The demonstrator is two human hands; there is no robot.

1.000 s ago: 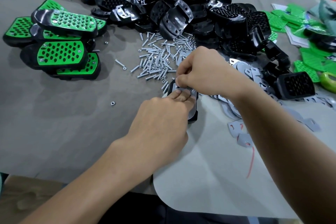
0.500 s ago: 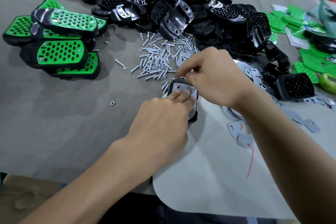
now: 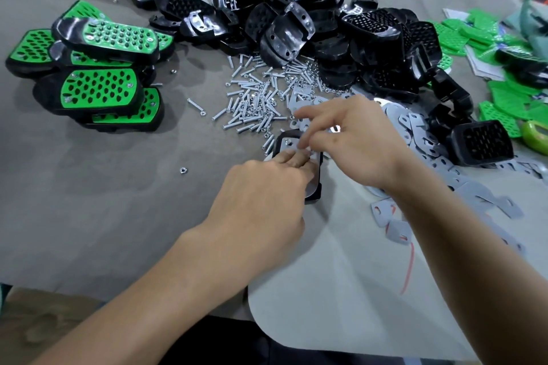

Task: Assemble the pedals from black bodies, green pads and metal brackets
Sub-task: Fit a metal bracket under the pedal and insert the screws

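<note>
The left hand [image 3: 261, 195] covers most of the black body [image 3: 315, 198] under its fingers [image 3: 292, 157]. The right hand [image 3: 355, 145] has blurred fingers [image 3: 311, 111], so any pinched part between them cannot be made out.

Pedal parts spread across the table [image 3: 103, 201].
Finished pedals [image 3: 98, 77] are stacked at the left. The heap of bodies [image 3: 326, 29] sits behind centre, with screws [image 3: 255, 101] strewn just before it. Brackets [image 3: 421, 139] trail rightward from the screws, and loose pads [image 3: 504, 98] lie at the right edge. One pedal [image 3: 315, 184] lies before the screws, under the left hand [image 3: 261, 195] and right hand [image 3: 355, 142].
</note>
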